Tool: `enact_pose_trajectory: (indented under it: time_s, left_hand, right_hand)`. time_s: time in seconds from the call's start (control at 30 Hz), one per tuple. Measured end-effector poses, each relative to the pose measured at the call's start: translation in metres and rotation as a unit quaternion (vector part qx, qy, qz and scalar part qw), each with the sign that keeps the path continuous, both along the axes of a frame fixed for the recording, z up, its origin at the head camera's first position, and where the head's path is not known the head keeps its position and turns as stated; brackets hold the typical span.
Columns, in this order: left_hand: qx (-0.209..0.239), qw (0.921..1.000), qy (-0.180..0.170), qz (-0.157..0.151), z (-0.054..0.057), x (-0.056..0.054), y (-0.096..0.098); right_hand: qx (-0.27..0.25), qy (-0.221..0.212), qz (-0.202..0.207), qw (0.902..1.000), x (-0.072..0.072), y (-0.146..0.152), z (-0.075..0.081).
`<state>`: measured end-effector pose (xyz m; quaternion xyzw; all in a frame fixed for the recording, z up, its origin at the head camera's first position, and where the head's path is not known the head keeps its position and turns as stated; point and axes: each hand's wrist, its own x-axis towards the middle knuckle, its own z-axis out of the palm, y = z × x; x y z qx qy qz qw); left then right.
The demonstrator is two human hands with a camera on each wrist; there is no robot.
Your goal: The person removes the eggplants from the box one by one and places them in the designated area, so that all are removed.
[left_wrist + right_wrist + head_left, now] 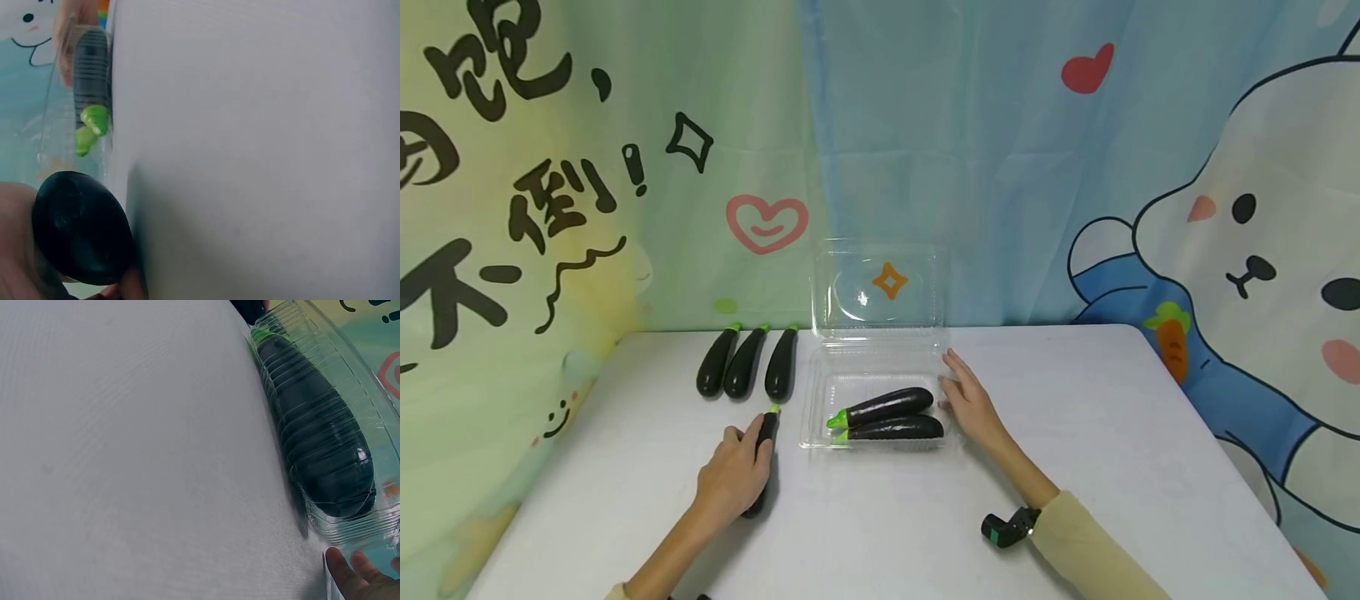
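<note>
My left hand (735,471) grips a dark eggplant (767,429) left of the clear plastic box (814,408). Its green stem end points toward the back, and in the left wrist view the rounded end of this eggplant (81,228) shows close up. Inside the box lie two eggplants, a rear one (891,406) and a front one (901,428), stems to the left. My right hand (976,408) is at the box's right side, fingers extended at the rim and holding nothing. The box's hinged lid (838,287) stands raised behind it.
Three more eggplants, a left one (718,364), a middle one (745,367) and a right one (781,367), lie near the back edge of the white table (880,525). A printed curtain (1000,200) hangs right behind the table.
</note>
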<state>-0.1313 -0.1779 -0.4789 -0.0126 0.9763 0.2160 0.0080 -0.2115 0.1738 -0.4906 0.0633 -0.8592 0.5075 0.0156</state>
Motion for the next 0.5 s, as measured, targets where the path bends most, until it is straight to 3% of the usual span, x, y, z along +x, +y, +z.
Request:
enact_pose_trajectory:
  time_s: [0.5]
  left_hand:
    - [0.019, 0.9988, -0.044, -0.004, 0.0009, -0.0012, -0.0047]
  right_hand:
    - [0.004, 0.009, -0.002, 0.9999, -0.0012, 0.0008, -0.0022]
